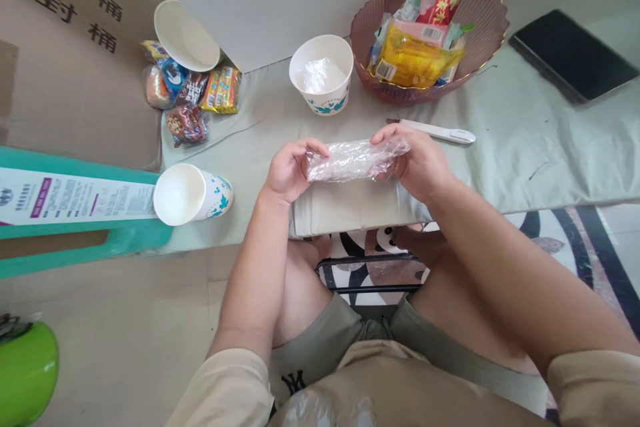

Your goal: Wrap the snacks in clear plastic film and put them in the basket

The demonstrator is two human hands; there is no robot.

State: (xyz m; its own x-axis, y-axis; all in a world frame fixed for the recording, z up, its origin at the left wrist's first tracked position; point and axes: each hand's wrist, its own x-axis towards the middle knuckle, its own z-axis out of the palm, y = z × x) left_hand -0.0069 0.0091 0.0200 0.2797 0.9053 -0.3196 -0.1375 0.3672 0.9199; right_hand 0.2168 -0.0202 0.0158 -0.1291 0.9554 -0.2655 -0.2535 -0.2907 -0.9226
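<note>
Both my hands hold a clear plastic wrapper (354, 160) stretched between them over the near edge of the grey-green table (525, 147). My left hand (290, 170) pinches its left end with closed fingers. My right hand (420, 160) grips its right end. Just beyond stands a white paper cup with teal print (323, 77) with crumpled clear plastic inside. A white pen-like tool (435, 131) lies right behind my right hand.
A pink ribbed bowl (487, 23) of wrapped snacks sits at the back right, a dark tablet (573, 53) further right. Loose snack packets (187, 97) and a tipped white cup (185, 33) lie back left. Another cup (193, 193) lies on its side at the left, by a teal box (75, 197).
</note>
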